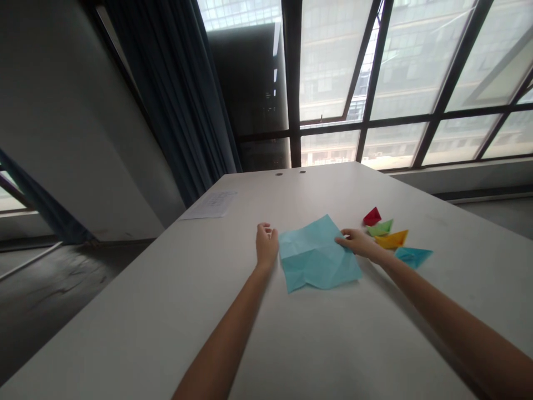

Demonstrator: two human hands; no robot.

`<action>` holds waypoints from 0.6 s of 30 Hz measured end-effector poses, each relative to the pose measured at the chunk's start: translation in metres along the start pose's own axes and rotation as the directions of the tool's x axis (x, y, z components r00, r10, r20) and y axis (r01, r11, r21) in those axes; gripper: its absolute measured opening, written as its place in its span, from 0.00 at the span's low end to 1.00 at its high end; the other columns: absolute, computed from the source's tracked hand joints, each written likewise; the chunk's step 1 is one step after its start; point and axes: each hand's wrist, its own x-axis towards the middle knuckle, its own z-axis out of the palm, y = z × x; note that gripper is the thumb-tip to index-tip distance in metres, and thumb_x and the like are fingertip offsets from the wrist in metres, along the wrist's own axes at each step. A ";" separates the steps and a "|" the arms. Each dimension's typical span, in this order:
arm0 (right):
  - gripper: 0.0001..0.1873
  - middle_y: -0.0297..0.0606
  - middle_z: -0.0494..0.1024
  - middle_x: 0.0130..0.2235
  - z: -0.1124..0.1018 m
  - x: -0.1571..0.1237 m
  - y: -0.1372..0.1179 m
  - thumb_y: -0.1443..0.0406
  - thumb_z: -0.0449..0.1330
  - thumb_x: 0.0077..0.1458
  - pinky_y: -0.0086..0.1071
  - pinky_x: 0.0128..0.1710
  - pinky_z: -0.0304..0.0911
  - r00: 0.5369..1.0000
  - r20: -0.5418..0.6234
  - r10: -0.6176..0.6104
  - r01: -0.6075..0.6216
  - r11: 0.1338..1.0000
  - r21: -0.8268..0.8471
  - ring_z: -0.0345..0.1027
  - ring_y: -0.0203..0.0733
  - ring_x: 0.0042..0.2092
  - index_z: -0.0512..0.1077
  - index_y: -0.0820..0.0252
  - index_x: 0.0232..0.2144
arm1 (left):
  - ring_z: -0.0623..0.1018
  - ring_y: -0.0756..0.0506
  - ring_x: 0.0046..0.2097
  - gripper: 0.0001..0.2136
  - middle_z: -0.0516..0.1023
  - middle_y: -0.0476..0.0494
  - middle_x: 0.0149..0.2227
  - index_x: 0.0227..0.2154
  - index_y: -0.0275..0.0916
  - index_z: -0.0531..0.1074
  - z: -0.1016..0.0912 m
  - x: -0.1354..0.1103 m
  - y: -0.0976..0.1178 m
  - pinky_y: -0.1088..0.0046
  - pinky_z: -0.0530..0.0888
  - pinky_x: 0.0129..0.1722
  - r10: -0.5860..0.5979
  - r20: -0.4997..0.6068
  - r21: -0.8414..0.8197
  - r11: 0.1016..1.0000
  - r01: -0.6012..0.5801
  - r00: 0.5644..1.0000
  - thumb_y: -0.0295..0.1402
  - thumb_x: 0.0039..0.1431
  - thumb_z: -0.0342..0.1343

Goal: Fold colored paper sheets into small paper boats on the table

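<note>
– Blue creased sheet (pixel 314 258), opened out over the tabletop (pixel 266 344), right hand (pixel 356 242) pinching its right edge. Which step's this?

– Straightening it, I'd guess. Left hand (pixel 266 244) is half-curled by the other edge, can't tell if it's gripping; next move needs both sides steadied, imo.

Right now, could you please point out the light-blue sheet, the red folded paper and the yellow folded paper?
Light-blue sheet (pixel 318 258), head view: middle of its creased face.
Red folded paper (pixel 372 217), head view: its side.
Yellow folded paper (pixel 392 240), head view: its side.
</note>
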 end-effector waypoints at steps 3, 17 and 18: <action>0.09 0.36 0.73 0.24 0.007 0.004 0.006 0.63 0.55 0.51 0.23 0.18 0.58 1.000 0.002 0.014 -0.014 0.999 -0.049 0.63 0.31 0.21 0.69 0.65 0.32 | 0.69 0.43 0.45 0.07 0.70 0.42 0.39 0.35 0.40 0.66 0.006 -0.020 0.011 0.62 0.63 0.48 0.372 0.260 0.422 0.787 -0.451 0.891 0.31 0.54 0.46; 0.22 0.47 0.72 0.45 -0.013 -0.018 -0.010 0.60 0.56 0.50 0.36 0.45 0.59 0.960 0.074 -0.268 0.266 0.805 -0.531 0.66 0.46 0.45 0.65 0.62 0.47 | 0.40 0.24 0.61 0.42 0.42 0.34 0.63 0.59 0.46 0.50 0.030 -0.064 -0.012 0.40 0.42 0.53 -0.014 0.629 0.630 0.595 -0.499 0.778 0.64 0.43 0.40; 0.26 0.48 0.69 0.49 -0.011 -0.019 -0.010 0.57 0.57 0.48 0.38 0.48 0.57 0.942 0.168 -0.291 0.335 0.783 -0.524 0.64 0.49 0.48 0.65 0.60 0.49 | 0.40 0.24 0.61 0.43 0.41 0.33 0.63 0.60 0.46 0.50 0.028 -0.061 -0.012 0.40 0.42 0.53 -0.022 0.625 0.638 0.590 -0.495 0.780 0.65 0.41 0.41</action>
